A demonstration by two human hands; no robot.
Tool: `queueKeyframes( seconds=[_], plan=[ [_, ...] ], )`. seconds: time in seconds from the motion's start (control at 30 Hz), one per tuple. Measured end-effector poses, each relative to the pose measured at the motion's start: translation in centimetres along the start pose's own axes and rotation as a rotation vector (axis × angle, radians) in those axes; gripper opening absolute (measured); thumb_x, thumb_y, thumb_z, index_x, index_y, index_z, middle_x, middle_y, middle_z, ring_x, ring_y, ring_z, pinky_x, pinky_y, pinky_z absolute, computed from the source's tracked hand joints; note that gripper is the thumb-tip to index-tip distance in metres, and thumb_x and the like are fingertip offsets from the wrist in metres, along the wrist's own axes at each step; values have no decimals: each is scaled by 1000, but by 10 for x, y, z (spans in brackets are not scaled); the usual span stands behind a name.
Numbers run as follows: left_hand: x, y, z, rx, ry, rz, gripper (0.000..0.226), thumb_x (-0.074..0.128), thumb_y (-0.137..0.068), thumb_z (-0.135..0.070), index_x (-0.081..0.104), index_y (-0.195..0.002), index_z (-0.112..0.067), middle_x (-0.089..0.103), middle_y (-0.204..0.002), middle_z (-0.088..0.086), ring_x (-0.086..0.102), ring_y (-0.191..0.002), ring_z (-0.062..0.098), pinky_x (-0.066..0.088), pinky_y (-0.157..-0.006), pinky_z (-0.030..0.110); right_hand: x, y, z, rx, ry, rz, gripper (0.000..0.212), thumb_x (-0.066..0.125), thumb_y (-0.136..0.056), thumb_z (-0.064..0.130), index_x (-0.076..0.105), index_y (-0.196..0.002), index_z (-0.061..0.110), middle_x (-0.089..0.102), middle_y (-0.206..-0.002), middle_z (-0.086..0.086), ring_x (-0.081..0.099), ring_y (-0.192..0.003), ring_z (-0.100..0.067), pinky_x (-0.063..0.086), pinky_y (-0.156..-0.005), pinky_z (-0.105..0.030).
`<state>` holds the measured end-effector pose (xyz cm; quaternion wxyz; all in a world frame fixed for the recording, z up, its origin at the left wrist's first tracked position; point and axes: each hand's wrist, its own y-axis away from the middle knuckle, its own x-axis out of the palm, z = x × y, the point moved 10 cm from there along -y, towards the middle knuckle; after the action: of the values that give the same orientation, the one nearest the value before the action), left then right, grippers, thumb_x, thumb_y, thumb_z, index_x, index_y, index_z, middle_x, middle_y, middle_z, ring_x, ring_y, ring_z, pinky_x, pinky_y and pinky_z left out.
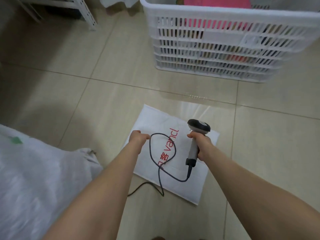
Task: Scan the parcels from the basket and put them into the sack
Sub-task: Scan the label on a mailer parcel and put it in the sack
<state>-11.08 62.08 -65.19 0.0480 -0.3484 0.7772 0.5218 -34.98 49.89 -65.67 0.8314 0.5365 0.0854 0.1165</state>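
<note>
Sack (34,170) is far left, slumped on the floor, white woven cloth. Can't tell where its mouth is.

Left hand (137,137): fingers curled, pinching the dark scanner cable (173,178) at the top of its loop. The loop hangs across the parcel.

Parcel (155,118) is a flat white poly mailer with red "vancl" print, lying flat on the floor tiles between the two forearms, well apart from the basket. No barcode label shows on the upper face, so it may be underneath.

Handling estimate: light, floppy, slick film, probably soft contents, not fragile. It will sag if lifted by one corner. Best hold is a pinch along a long edge, thumb on top and fingers slid under. The left edge nearest the sack is free.

Right hand (202,144): fingers wrapped round the handle of the barcode scanner (199,126), its head over the parcel's far right corner.

Basket (225,19) is upper right, white slotted plastic, with more parcels inside, one of them pink (216,0).
</note>
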Motion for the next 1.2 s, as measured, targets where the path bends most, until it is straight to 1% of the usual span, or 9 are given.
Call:
queueKeyframes(
  seconds=[0.07, 0.17, 0.4, 0.53, 0.67, 0.8, 0.97, 1.07, 1.2],
  plan=[
    [-3, -24, 1, 12, -17, -40, 68, 66, -86, -11, 31, -145, -7, 43, -142, 15, 47, -123, 33, 41, -98, 37, 10, -19, 3, -25, 37, 25, 39, 67, -83, 13, 54, -119, 11, 62, -108, -11, 59, -99, -28, 52, -87, -44],
    [-11, -53, -3, 33, -100, -104, 69, 68, -84, -13, 32, -142, -6, 42, -141, 16, 45, -125, 34, 41, -97, 41, 28, -41, 5, -41, 82, 88, 30, 65, -84, 11, 55, -113, 13, 64, -97, -8, 60, -82, -23, 48, -63, -34],
    [-21, -96, 26, -24, -364, -102, 69, 73, -81, -24, 40, -138, -4, 41, -141, 17, 41, -130, 32, 37, -107, 40, 47, -68, 3, -1, 248, 171, 15, 64, -83, 15, 58, -97, 17, 67, -90, -8, 62, -83, -25, 46, -62, -37],
    [-21, -92, 25, 69, -135, -31, 34, 75, -77, -7, 63, -108, -1, 63, -118, 20, 62, -100, 29, 49, -93, 39, 46, -70, 10, -13, 306, 162, 18, 66, -82, 17, 58, -97, 17, 67, -93, -10, 61, -87, -28, 50, -76, -44],
    [-62, -71, -18, 233, -96, -231, 32, 72, -80, -21, 66, -109, -10, 68, -108, 13, 65, -95, 30, 52, -87, 38, 50, -58, 15, -48, 148, 149, 16, 63, -85, 9, 59, -100, 11, 65, -87, -9, 62, -78, -27, 50, -62, -39],
    [-101, -20, -62, 347, -78, -370, 20, 63, -82, -19, 61, -101, -14, 64, -97, 4, 58, -82, 25, 42, -70, 27, 62, -12, 12, -9, -66, 177, 5, 56, -91, 8, 57, -97, 8, 64, -95, -13, 65, -83, -28, 54, -68, -41],
    [-132, 65, -113, 458, -29, -318, 16, 59, -81, -10, 57, -93, -21, 60, -85, -3, 56, -76, 20, 40, -67, 24, 79, 83, 53, -28, -197, 189, 4, 58, -93, 11, 57, -93, 8, 65, -90, -14, 67, -78, -26, 55, -76, -41],
    [-154, 120, -144, 498, -43, -282, 20, 57, -79, -7, 59, -80, -28, 60, -75, -2, 54, -69, 20, 38, -60, 24, 86, 149, 87, -57, -268, 200, 14, 63, -94, 21, 56, -96, 10, 66, -94, -15, 68, -84, -27, 54, -71, -40],
    [-189, 199, -181, 482, -113, -252, 25, 50, -78, -7, 54, -59, -23, 43, -58, -5, 34, -63, 19, 26, -55, 27, 87, 239, 133, -103, -306, 201, 30, 66, -91, 38, 55, -97, 12, 67, -101, -13, 68, -91, -24, 54, -82, -40]
  ],
)
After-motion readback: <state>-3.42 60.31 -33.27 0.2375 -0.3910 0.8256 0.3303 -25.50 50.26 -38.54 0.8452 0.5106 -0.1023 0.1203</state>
